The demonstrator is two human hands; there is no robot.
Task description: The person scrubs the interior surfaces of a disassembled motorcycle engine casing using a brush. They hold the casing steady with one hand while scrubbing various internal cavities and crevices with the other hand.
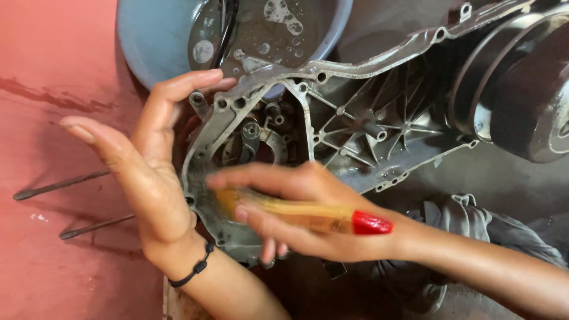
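1. Left hand [148, 172] open wide, fingers straight, palm edge pressed to rim of grey engine crankcase cover [332, 124], steadying it.
2. Right hand [296, 210] closed around wooden brush handle with red end [320, 216], reaching across lower left of cover.
3. Brush bristles motion-blurred, hard to make out.
4. Blue basin [151, 41] of soapy water cut off at top; clutch drum [521, 89] cut off at right.
5. Grey rag [474, 219] on floor, part hidden by right forearm.

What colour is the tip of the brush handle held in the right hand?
Glossy red, on a pale wooden brush handle; the head view shows it.
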